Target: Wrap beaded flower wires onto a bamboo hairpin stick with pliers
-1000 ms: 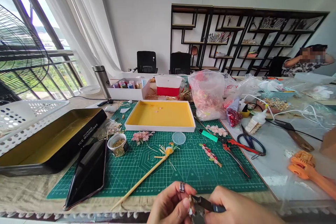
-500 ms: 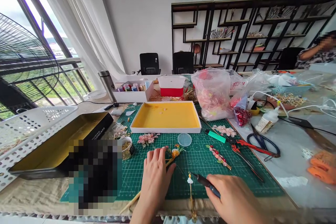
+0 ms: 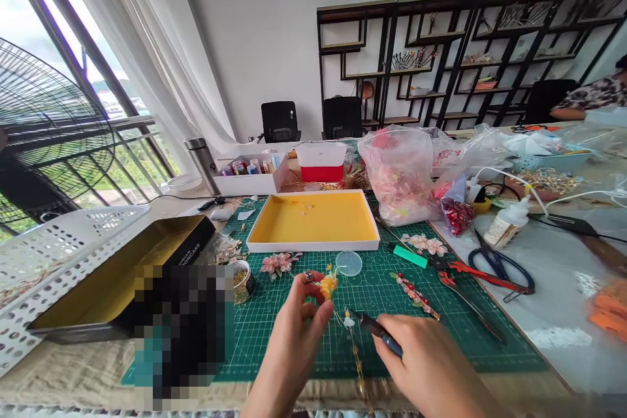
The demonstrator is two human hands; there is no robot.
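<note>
My left hand (image 3: 294, 333) is raised above the green cutting mat, with a ring on one finger. Its fingertips pinch a yellow-orange flower ornament (image 3: 328, 286) on a stem, and the lower stem is hidden behind the hand. My right hand (image 3: 426, 359) is shut on small blue-handled pliers (image 3: 379, 332). Their tips sit beside a small white bead pendant (image 3: 348, 321), from which a thin gold chain (image 3: 357, 366) hangs down. The pendant is close to the yellow flower but apart from it.
The green cutting mat (image 3: 392, 356) also holds a pink flower ornament (image 3: 277, 264), a red-beaded ornament (image 3: 414, 294) and a yellow tray (image 3: 313, 222). Red-handled pliers (image 3: 470, 277), black scissors (image 3: 499, 268) and a plastic bag of pink pieces (image 3: 401, 176) lie to the right. A co-worker (image 3: 592, 95) sits far right.
My left hand has risen from the mat with the yellow flower ornament. The right hand and pliers have moved slightly left, and the whole view has shifted a little as my head moved.
</note>
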